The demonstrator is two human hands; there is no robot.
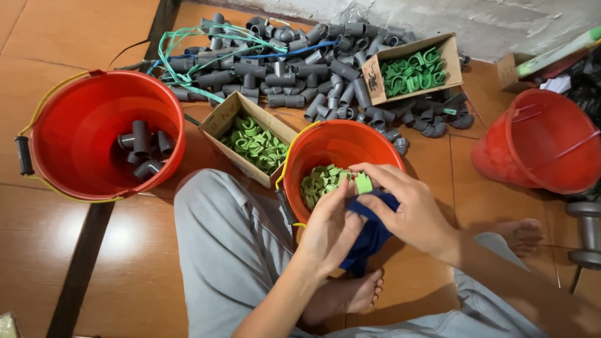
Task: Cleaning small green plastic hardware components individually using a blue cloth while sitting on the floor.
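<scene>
Head view: right hand [410, 216] pinches a small green clip [364, 183] between thumb and fingers, just above the middle orange bucket [375, 145]; left hand [328, 228], just beneath, grips blue cloth [369, 235].

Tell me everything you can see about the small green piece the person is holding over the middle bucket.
The green piece is a small, light green clip-like part that looks like plastic, matching the ones heaped in the orange bucket below it. The right hand pinches it at the fingertips, just above the bucket's near rim. The left hand is close beside it, and a dark blue cloth hangs under both hands. Its finer shape is too small to tell.
</scene>
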